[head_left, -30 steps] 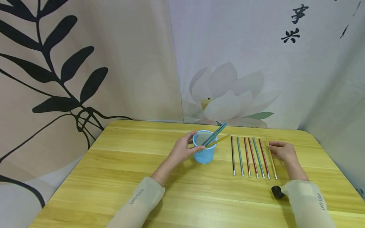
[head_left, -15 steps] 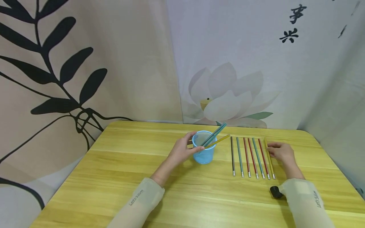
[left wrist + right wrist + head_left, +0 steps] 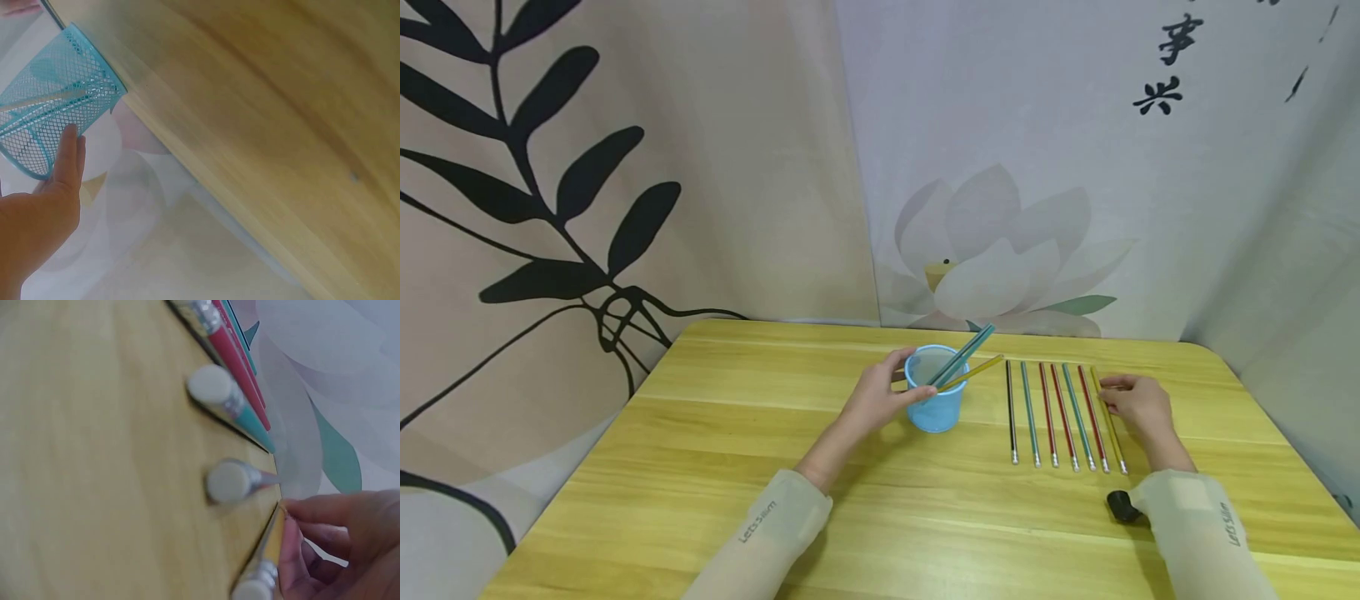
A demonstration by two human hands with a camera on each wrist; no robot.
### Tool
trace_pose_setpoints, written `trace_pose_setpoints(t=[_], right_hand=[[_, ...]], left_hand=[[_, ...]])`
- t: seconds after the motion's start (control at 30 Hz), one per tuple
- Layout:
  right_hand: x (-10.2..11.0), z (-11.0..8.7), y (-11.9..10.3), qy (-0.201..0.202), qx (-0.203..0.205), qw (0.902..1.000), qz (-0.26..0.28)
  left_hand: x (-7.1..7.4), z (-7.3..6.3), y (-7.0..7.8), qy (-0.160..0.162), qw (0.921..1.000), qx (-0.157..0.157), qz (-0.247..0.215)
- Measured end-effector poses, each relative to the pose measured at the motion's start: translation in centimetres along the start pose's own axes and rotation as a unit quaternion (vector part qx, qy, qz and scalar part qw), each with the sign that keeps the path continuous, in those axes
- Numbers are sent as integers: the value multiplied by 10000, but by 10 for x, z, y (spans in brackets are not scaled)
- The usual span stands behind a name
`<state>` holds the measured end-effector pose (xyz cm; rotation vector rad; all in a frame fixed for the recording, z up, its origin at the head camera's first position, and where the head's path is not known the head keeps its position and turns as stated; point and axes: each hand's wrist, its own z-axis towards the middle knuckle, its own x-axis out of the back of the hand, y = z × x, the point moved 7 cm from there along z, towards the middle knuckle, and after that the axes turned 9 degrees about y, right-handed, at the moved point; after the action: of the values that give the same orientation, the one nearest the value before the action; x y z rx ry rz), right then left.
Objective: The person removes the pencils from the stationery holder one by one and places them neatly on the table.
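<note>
Pencils [image 3: 1063,417] lie side by side on the wooden table [image 3: 737,400], seven in a row, white erasers facing the person, and from my end I have both hands at work. Right hand [image 3: 1142,408], at the row's right end: finger and thumb pinch the yellow pencil [image 3: 1108,421] near its far end, just beside a red pencil [image 3: 1092,417]. Over to the left, left hand [image 3: 880,387] grasps the blue mesh cup [image 3: 937,412], thumb at the near rim, fingers round the far side, and I see the cup upright, left of the row. Teal pencils [image 3: 972,347] stick up out of it, leaning right; how many, I can't quite tell. Below them a second yellow pencil [image 3: 981,371] slants across the rim. Behind it all, I get a pale backdrop [image 3: 760,167] printed with a lotus [image 3: 1000,267].
</note>
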<state>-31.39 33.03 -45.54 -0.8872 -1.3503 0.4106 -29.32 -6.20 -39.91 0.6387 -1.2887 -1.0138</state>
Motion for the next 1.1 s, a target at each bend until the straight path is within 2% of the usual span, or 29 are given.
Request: trace_pose_setpoints(t=[0.2,0.33,0.73,1.1], right_hand=[[2,-1,1,-112,-187,9981,568],[3,-5,-7,-135,-206,9963,818],[-2,-23,-58,-409,145,9871,1544],[-12,-44,-101,-636,676,9798,1772]], left_hand=[[0,-1,1,-25,10000,31,-11],[0,-1,1,-6,10000,60,-15],[0,-1,-3,7,10000,65,19],[1,0,0,29,10000,42,-1]])
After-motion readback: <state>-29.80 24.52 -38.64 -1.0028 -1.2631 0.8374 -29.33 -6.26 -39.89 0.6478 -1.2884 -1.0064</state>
